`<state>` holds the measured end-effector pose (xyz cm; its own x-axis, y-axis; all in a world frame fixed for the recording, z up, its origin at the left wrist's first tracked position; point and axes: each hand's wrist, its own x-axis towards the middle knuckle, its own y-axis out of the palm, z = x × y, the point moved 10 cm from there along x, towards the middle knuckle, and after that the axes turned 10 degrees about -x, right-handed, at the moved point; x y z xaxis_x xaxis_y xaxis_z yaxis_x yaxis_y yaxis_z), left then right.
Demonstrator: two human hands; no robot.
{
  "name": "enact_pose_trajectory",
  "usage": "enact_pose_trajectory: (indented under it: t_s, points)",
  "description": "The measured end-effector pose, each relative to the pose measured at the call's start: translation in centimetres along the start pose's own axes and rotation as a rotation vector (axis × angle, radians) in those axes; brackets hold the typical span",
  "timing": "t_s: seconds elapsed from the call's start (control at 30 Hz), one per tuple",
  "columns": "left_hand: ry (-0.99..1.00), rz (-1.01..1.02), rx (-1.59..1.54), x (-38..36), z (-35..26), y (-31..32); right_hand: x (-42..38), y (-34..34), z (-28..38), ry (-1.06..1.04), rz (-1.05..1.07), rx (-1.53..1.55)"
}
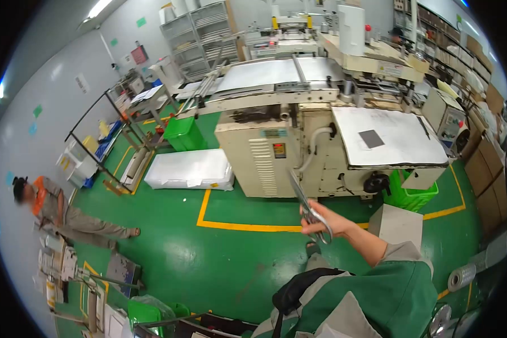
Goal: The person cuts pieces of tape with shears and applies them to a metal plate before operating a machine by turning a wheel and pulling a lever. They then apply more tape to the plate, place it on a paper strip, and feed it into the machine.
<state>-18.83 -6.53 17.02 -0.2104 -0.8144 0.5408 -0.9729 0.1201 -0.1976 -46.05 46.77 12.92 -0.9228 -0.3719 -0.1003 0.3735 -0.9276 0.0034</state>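
Observation:
My right hand (321,218) is closed around the handles of a pair of metal scissors (303,198), held out over the green floor with the blades pointing up and away from me. Beyond the scissors stands a large cream machine (256,158). On its right side, a white sheet (388,141) covers a table, with a small grey square (371,138) and a thin dark tool (423,128) lying on it. My left hand is out of view.
A person (50,208) stands at the left. A white wrapped stack (188,169) lies on the floor near a green bin (184,134). Another green crate (411,194) sits under the table, beside a grey box (396,225). Metal rolls (462,278) lie at the lower right.

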Motion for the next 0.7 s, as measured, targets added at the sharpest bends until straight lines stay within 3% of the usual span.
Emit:
enact_pose_trajectory:
  t_s: [0.03,0.07,0.1,0.17,0.2,0.27,0.33,0.4,0.53,0.7]
  points:
    - [-0.235,0.126,-0.405,0.3,3.0,6.0,-0.8,-2.1,1.9,-0.035,-0.062,0.023]
    - [-0.034,0.23,-0.285,-0.8,-0.7,10.3,-1.6,-4.4,3.8,-0.072,-0.121,0.043]
    - [-0.115,0.369,-0.411,-3.4,-7.1,15.5,-2.3,-7.2,5.3,-0.14,-0.194,0.011]
    - [-0.067,0.628,-0.577,-7.5,-13.3,25.2,-3.9,-12.5,8.0,-0.287,-0.295,-0.015]
    - [0.009,0.749,-0.634,-10.2,-18.6,29.0,-4.7,-15.0,9.4,-0.24,-0.349,0.013]
    - [0.038,0.963,-0.837,-16.1,-28.4,35.6,-5.5,-20.1,12.4,-0.411,-0.31,-0.136]
    - [0.147,1.145,-0.96,-22.0,-37.6,41.5,-6.0,-25.7,13.9,-0.315,-0.39,-0.184]
    - [0.133,1.353,-1.13,-28.0,-47.7,46.0,-5.1,-32.0,14.0,-0.251,-0.469,-0.236]
    - [0.194,1.484,-1.234,-35.8,-62.5,54.1,-4.6,-39.0,17.0,-0.299,-0.416,-0.368]
    - [0.08,1.439,-1.227,-38.5,-73.2,63.6,-2.7,-44.0,18.4,-0.319,-0.406,-0.403]
